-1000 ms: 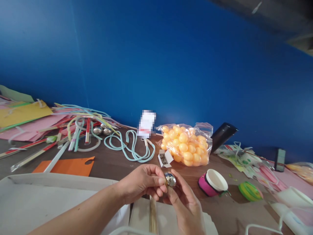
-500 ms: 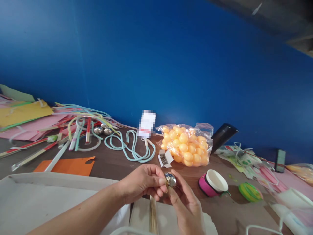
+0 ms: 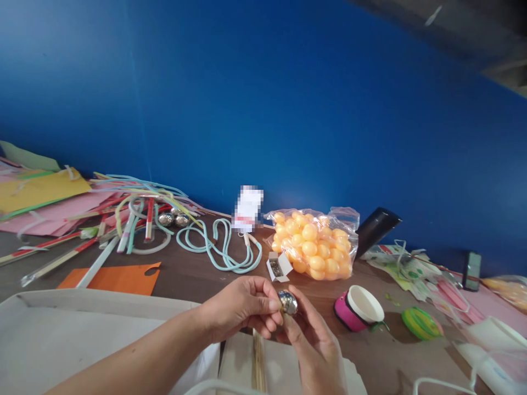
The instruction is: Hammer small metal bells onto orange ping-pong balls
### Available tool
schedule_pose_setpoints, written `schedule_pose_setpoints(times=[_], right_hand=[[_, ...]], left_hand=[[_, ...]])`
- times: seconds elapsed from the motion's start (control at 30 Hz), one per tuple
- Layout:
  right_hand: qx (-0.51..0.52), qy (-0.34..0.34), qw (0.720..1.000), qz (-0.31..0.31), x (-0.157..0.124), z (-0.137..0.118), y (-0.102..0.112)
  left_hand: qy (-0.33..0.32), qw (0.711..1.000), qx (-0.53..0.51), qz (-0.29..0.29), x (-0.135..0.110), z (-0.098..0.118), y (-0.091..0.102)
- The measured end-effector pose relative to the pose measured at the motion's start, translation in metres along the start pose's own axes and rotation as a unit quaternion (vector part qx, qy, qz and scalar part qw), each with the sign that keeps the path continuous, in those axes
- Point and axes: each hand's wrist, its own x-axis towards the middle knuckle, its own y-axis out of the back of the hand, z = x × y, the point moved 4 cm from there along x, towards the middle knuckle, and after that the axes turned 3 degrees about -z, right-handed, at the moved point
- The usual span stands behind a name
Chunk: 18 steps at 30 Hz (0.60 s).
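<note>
A shiny silver ball (image 3: 287, 302), perhaps a bell, is held up in front of me above the table. My right hand (image 3: 315, 345) grips it between thumb and fingers from the right and below. The thumb and forefinger of my left hand (image 3: 249, 307) are pinched together at the ball's left edge. Whatever lies in that pinch is too small to make out. Just behind the hands stands a small open white box (image 3: 278, 267) with tiny metal pieces inside. Beneath them lie pale sheets (image 3: 239, 362) and a bundle of thin sticks (image 3: 258, 362).
A clear bag of orange balls (image 3: 313, 244) rests behind the box. To its right are a black cylinder (image 3: 376, 230), a white cup with a pink band (image 3: 364, 307) and green tape (image 3: 422, 322). Leftward lie a pale blue cord (image 3: 222, 255), more silver balls (image 3: 167, 219) and orange paper (image 3: 119, 278).
</note>
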Motion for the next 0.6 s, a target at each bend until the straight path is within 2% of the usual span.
schedule_pose_setpoints(times=[0.6], right_hand=[[-0.064,0.029,0.998,0.004,0.0017,0.0003,0.0037]], left_hand=[[-0.006,0.999,0.032,0.018,0.0017,-0.0011,0.0014]])
